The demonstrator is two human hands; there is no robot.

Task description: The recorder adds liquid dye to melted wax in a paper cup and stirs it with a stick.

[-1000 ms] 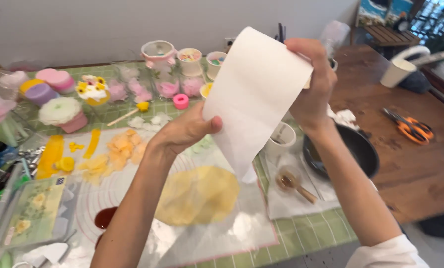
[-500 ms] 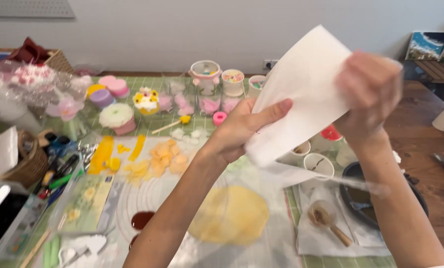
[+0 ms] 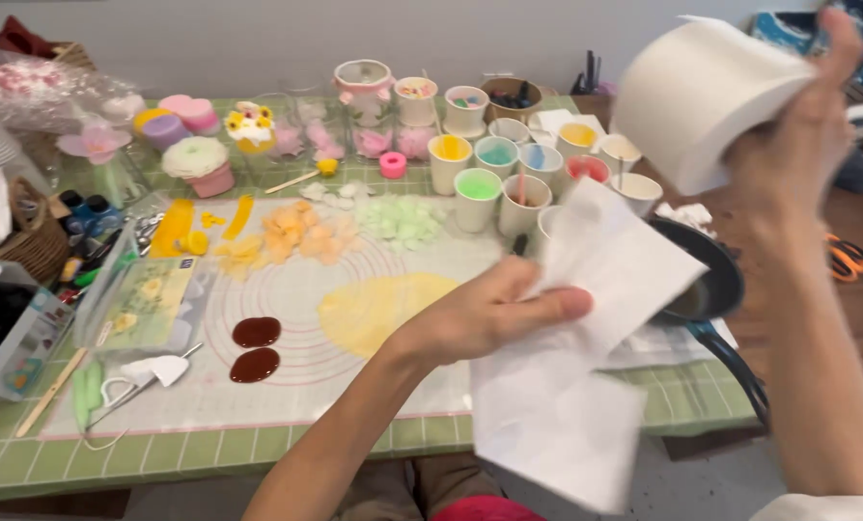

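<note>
Head view, looking down over the work table: the right hand [image 3: 798,154] is up high at the right edge, fingers wrapped around a fat white paper-towel roll [image 3: 707,101], gripping it from the far side with the roll's round end tilted toward the camera. The left hand [image 3: 494,309] sits lower and nearer the body, thumb pinched down on a loose white sheet of paper towel [image 3: 571,386] that hangs and blurs below the palm. So the sheet lies down and to the left of the roll, its long axis running on a slant from the roll's underside down to the table's near edge. I cannot tell whether the sheet is attached to the roll; the join is hidden by blur.

Under the two hands: a dark frying pan [image 3: 716,280] just beyond the sheet, its handle pointing toward the body. To the left, a pale silicone mat [image 3: 306,376] with a yellow wax disc [image 3: 378,309] and two dark brown blobs [image 3: 256,347]. Paper cups of coloured wax [image 3: 478,198] stand behind, well clear.
</note>
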